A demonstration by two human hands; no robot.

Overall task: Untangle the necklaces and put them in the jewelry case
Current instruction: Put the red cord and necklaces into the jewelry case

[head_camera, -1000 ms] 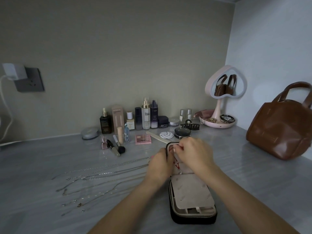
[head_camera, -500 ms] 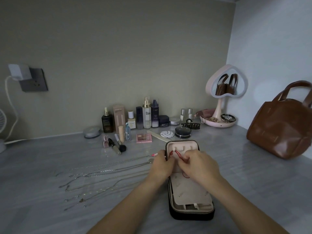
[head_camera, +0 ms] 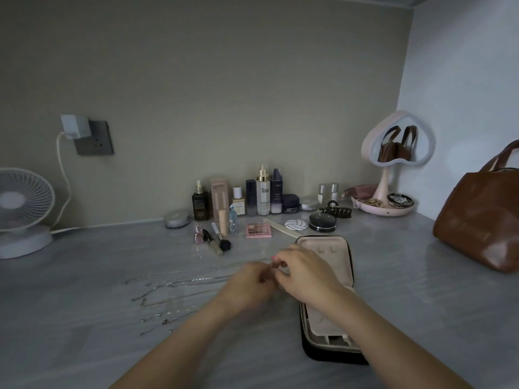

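Note:
Several thin silver necklaces (head_camera: 182, 278) lie stretched out side by side on the grey table, left of centre. The black zip jewelry case (head_camera: 349, 265) lies open to their right, its pale pink lining showing. My two hands meet just left of the case, at the right ends of the chains. My right hand (head_camera: 306, 273) reaches across the case's lid, its fingertips curled and pinching at the end of the top chain, near a small pink bead. My left hand (head_camera: 247, 284) is motion-blurred with fingers curled toward the right hand; what it holds is hidden.
Cosmetic bottles (head_camera: 262, 192), a pink palette (head_camera: 258, 230), brushes (head_camera: 216, 240) and a black hair claw (head_camera: 335, 211) line the back. A heart-shaped mirror (head_camera: 398, 144) stands back right, a brown handbag (head_camera: 483, 220) at the right, a white fan (head_camera: 22, 209) at the left.
Both hands left the open case's lid, where they handled a red cord, and moved left to the right ends of the laid-out chains. The view has shifted left.

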